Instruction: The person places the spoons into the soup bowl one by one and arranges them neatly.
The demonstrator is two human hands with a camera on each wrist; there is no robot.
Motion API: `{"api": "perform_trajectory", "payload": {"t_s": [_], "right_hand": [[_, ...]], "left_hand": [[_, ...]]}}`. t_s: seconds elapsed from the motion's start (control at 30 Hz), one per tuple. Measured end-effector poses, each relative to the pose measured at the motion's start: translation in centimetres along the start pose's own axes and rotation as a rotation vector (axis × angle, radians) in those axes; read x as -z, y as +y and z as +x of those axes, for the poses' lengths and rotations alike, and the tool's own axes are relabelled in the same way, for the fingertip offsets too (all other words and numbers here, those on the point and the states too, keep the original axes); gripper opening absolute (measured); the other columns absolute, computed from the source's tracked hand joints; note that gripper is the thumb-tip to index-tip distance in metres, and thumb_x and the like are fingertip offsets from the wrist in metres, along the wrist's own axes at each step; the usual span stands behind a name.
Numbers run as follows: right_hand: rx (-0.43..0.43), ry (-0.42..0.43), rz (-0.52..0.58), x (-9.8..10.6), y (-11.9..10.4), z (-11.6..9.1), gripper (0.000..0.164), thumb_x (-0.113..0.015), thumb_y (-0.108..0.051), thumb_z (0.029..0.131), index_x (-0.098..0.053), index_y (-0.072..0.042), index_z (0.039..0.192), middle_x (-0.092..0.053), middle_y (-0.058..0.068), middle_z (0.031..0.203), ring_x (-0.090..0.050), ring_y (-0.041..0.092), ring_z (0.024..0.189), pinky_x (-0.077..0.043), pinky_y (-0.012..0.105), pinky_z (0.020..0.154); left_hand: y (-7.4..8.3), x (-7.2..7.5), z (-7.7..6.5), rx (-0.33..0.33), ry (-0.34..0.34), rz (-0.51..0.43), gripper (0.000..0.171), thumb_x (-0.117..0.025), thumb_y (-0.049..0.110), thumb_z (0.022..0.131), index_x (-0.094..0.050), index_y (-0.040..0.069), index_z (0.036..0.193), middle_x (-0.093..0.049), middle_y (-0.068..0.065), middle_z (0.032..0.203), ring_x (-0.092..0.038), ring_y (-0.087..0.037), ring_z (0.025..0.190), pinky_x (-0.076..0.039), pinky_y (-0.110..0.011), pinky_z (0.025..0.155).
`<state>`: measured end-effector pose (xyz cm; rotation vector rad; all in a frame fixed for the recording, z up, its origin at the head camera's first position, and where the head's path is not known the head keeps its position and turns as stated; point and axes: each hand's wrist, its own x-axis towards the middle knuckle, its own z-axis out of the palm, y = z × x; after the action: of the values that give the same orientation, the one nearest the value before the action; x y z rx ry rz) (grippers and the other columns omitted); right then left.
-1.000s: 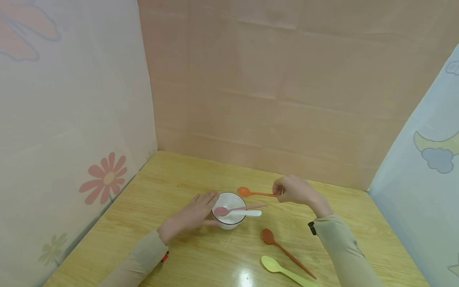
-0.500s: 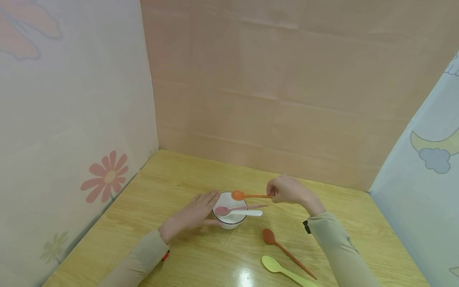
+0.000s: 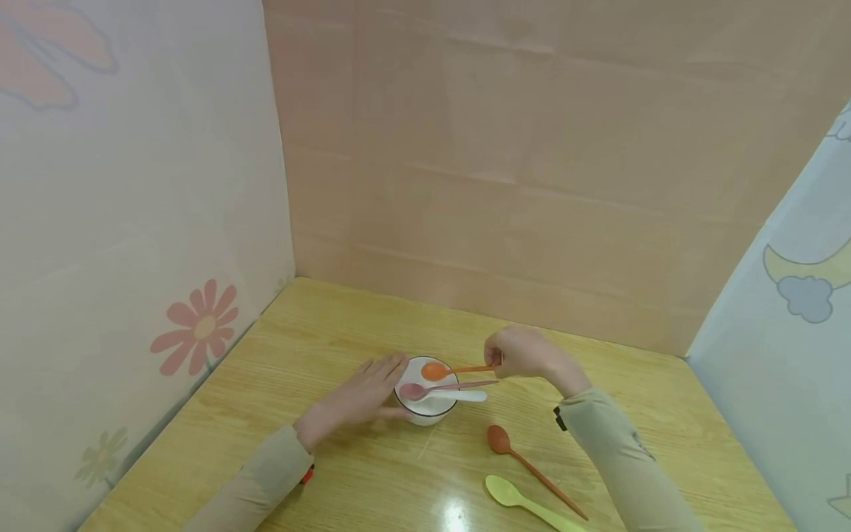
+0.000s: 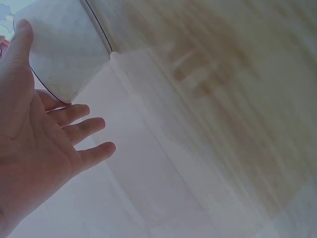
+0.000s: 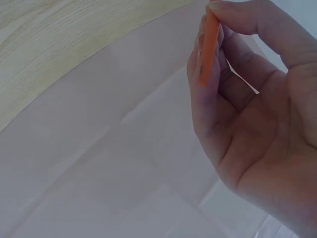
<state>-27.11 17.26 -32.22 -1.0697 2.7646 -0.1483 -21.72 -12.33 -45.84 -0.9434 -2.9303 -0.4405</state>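
A white bowl [image 3: 427, 419] with a dark rim stands on the table. My left hand [image 3: 362, 390] rests against its left side, thumb and index finger touching the bowl and the other fingers extended, as the left wrist view also shows. Lying across the bowl are a pink spoon [image 3: 411, 391] and a white spoon [image 3: 470, 396], handles out to the right. My right hand [image 3: 530, 353] pinches the handle of an orange spoon [image 3: 435, 371], whose head is over the bowl's far part. Whether that head touches the bowl cannot be told.
A reddish-brown spoon [image 3: 499, 439] and a yellow-green spoon [image 3: 503, 490] lie on the wooden table [image 3: 372, 473], right of and nearer than the bowl. Behind the table rises a plain tan backdrop [image 3: 465, 185], with patterned sheets on both sides.
My right hand has moved left with the orange spoon, bringing its head from behind the bowl's right side to over the bowl. The left hand and the other spoons stay put.
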Motion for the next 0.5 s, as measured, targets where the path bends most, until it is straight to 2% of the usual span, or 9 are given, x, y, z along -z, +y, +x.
{"api": "perform_trajectory", "payload": {"t_s": [0.5], "right_hand": [[-0.039, -0.050, -0.035, -0.3, -1.4, 1.1, 0.020, -0.069, 0.004, 0.070, -0.066, -0.015, 0.075, -0.059, -0.009, 0.073, -0.050, 0.007, 0.070, -0.042, 0.022, 0.061]], "left_hand": [[0.2, 0.3, -0.2, -0.013, 0.003, -0.009, 0.094, -0.056, 0.061, 0.093, -0.025, -0.002, 0.155, -0.026, -0.021, 0.163, -0.030, -0.039, 0.149, -0.030, -0.062, 0.118]]}}
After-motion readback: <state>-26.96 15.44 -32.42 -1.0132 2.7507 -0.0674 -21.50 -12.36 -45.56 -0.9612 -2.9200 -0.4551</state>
